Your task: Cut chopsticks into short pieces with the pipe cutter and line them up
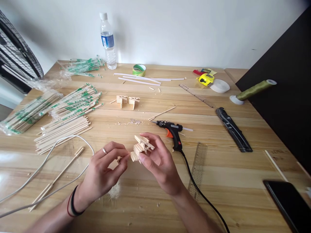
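A wooden-stick assembly is being held in the right hand, left of and nearer than the glue gun. Its edge is being met by the pinched left hand; whether anything is being gripped there cannot be told. Sticks could be dislodged if excessive pressure is being applied.

Here you are, looking out from your own head, the camera facing forward and down over the table. Your left hand and right hand are close to the lens, just below the middle, your forearms cut by the bottom edge. It's a wide view, taking in the fan at left, the phone at lower right and the wall straight ahead.
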The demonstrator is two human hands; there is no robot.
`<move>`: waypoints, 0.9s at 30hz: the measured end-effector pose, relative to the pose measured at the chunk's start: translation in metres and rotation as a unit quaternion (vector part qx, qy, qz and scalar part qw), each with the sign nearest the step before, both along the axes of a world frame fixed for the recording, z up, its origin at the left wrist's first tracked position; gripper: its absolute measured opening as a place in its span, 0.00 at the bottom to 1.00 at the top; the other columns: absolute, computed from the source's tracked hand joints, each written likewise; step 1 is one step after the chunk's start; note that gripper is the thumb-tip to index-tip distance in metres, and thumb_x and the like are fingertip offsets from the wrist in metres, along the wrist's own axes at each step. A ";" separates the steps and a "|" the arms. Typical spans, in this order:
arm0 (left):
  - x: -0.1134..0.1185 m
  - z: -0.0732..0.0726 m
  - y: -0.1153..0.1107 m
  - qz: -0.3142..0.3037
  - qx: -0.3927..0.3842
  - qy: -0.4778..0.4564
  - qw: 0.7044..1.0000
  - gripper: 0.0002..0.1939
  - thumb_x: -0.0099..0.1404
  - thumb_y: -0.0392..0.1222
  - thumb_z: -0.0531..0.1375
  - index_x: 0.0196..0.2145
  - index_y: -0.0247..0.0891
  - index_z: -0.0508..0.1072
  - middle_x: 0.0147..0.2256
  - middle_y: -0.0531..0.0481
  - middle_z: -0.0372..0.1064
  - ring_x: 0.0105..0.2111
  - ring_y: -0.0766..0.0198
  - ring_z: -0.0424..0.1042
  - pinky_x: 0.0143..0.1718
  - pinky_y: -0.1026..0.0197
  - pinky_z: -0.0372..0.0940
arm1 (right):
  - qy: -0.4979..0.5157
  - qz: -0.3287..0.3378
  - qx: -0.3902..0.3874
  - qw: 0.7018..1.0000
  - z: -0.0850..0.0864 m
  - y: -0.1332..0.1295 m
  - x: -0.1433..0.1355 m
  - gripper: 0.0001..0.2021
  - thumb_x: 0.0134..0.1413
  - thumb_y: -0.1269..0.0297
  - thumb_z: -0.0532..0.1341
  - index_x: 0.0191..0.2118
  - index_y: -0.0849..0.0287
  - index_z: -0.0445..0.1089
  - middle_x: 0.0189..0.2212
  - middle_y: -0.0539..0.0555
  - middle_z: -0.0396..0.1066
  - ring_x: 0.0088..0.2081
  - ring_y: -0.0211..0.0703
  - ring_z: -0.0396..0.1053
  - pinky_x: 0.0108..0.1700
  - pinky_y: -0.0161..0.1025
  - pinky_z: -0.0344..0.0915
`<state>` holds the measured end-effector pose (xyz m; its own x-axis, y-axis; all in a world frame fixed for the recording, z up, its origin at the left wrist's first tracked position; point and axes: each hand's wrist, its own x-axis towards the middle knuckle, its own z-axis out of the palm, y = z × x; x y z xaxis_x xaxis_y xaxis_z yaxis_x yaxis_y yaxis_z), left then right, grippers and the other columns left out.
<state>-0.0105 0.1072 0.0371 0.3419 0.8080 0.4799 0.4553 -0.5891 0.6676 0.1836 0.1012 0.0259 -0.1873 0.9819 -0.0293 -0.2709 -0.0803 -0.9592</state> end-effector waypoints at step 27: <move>-0.004 -0.001 0.004 -0.028 -0.044 -0.044 0.998 0.12 0.71 0.29 0.62 0.48 0.40 0.80 0.37 0.47 0.78 0.34 0.63 0.77 0.33 0.62 0.73 | 0.000 -0.017 0.008 1.000 0.001 0.001 0.003 0.21 0.63 0.60 0.66 0.60 0.46 0.67 0.49 0.53 0.69 0.43 0.44 0.70 0.49 0.44 0.70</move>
<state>-0.0144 0.1108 0.0366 0.3471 0.8297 0.4372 0.3618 -0.5485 0.7538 0.1864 0.1025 0.0267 -0.1543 0.9879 -0.0126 -0.2733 -0.0549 -0.9604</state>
